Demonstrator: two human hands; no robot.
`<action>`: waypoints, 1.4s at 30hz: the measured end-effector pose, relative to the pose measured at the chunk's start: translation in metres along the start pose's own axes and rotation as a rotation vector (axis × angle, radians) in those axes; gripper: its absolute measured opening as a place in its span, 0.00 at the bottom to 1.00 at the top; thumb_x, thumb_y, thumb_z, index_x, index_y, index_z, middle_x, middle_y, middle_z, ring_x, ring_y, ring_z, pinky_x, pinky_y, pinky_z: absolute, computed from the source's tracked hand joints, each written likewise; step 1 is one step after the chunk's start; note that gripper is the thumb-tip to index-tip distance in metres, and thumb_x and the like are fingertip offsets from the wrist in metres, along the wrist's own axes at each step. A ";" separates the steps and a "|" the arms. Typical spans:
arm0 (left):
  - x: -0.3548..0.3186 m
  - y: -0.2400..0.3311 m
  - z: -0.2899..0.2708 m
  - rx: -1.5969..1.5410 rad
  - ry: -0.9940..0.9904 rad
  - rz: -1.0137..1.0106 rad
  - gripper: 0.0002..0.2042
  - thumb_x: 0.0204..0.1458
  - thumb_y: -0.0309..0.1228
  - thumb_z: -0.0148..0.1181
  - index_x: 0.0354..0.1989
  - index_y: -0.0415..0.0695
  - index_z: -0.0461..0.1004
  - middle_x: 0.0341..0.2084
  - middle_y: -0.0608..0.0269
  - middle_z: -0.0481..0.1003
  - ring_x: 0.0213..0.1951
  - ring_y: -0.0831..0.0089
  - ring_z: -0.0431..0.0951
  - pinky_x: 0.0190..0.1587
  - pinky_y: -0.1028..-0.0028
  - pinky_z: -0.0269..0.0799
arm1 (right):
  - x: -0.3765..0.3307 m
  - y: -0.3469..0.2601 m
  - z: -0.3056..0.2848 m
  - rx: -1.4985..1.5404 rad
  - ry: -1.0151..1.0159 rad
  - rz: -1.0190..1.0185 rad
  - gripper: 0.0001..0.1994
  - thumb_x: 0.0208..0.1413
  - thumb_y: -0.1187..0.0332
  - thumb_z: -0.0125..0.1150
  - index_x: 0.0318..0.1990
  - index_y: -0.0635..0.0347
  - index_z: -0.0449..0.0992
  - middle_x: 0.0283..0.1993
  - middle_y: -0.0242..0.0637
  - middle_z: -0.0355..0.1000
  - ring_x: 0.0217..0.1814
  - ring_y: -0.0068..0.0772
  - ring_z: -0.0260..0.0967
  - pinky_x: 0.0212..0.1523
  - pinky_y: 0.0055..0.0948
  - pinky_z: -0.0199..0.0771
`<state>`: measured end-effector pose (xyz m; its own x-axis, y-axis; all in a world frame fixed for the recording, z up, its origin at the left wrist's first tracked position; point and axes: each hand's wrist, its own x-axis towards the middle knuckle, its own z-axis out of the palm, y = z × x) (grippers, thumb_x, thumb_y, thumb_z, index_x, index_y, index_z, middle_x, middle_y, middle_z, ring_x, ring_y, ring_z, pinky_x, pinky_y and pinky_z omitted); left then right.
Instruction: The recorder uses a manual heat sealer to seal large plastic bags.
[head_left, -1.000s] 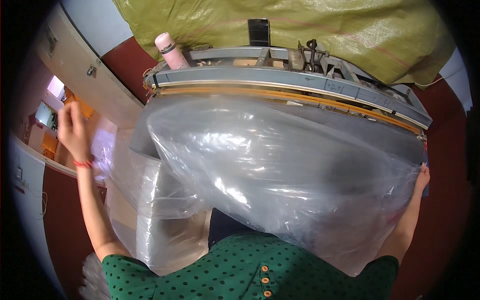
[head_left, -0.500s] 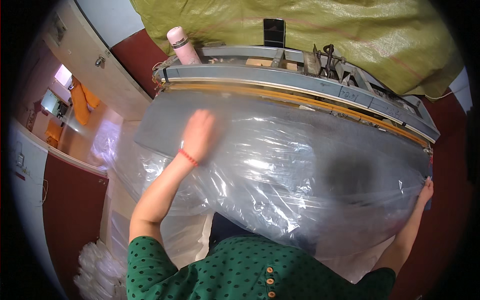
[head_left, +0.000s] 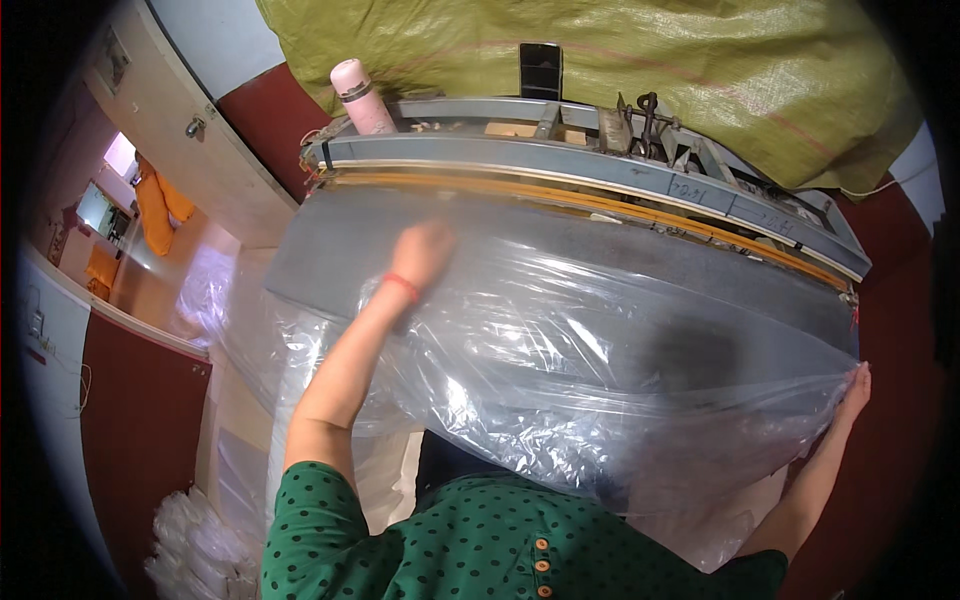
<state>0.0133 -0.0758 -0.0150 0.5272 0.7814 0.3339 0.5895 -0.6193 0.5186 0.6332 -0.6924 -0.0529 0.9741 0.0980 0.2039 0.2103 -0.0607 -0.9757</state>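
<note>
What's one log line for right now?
left hand: flat on plastic sheet | right hand: gripping sheet edge | sheet: spread over table

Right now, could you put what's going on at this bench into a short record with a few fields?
Place: grey worktable in front of a long metal sealing machine
Main item: large clear plastic bag spread over the table
Left hand: pressing flat on the bag
Right hand: gripping the bag's right edge
On machine: pink bottle, black phone
Behind: green woven sack
Floor, left: stack of clear bags
</note>
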 end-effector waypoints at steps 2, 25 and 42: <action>-0.002 0.007 -0.004 0.031 0.046 -0.034 0.12 0.40 0.32 0.61 0.34 0.42 0.71 0.14 0.61 0.69 0.18 0.70 0.69 0.24 0.73 0.64 | -0.018 -0.024 -0.001 0.056 0.038 -0.019 0.12 0.54 0.59 0.51 0.35 0.59 0.71 0.30 0.26 0.65 0.34 0.18 0.61 0.37 0.19 0.61; 0.085 -0.119 0.012 -0.627 0.499 -0.260 0.07 0.49 0.31 0.50 0.22 0.44 0.65 0.16 0.75 0.61 0.19 0.86 0.57 0.21 0.83 0.54 | -0.004 -0.029 0.230 -0.104 0.243 -0.285 0.10 0.50 0.66 0.56 0.25 0.64 0.70 0.22 0.28 0.66 0.27 0.19 0.60 0.31 0.20 0.62; 0.094 -0.101 0.010 -0.764 0.651 -0.436 0.03 0.48 0.29 0.47 0.29 0.46 0.60 0.18 0.71 0.63 0.17 0.83 0.61 0.17 0.82 0.56 | -0.001 -0.048 0.235 0.071 0.362 -0.024 0.07 0.56 0.63 0.45 0.35 0.57 0.62 0.22 0.35 0.66 0.15 0.25 0.63 0.13 0.20 0.59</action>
<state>0.0096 0.0591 -0.0439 -0.1919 0.9519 0.2387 -0.0069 -0.2445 0.9696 0.6026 -0.4560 -0.0253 0.9380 -0.2597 0.2295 0.2396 0.0075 -0.9708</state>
